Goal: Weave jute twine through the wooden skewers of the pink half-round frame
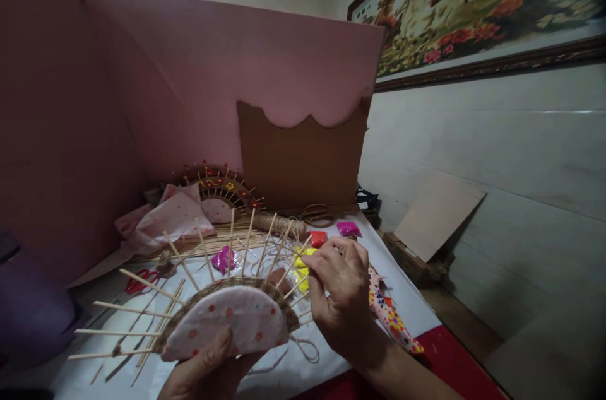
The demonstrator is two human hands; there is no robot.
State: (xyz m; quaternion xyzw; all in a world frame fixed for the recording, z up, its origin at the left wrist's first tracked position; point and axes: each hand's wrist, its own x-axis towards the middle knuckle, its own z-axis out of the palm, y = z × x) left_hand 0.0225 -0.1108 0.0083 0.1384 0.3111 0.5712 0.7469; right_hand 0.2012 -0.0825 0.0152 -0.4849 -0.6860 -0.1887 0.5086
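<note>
Indoors, a person works at a white-covered table (419,308), the left hand (213,359) clamped firmly on a half-round piece (231,321) faced in pink dotted fabric. Its thumb presses the front while the other fingers pass behind, holding the piece above the near part of the table. Pale sticks (152,287) fan outward from a woven brown band (286,310) along the curved edge. The right hand (343,299) bends its thumb and forefinger close together beside the sticks at the piece's right; whether a strand or a stick is pinched there cannot be told. Behind, a similar decorated half-round (216,209) stands beside bunched pink cloth (180,214), with a roll of twine (284,225) near dark-handled scissors (317,216). Red (317,238), yellow (300,270) and magenta packets (349,229) lie about, and red-handled scissors (144,280) rest at left.
</note>
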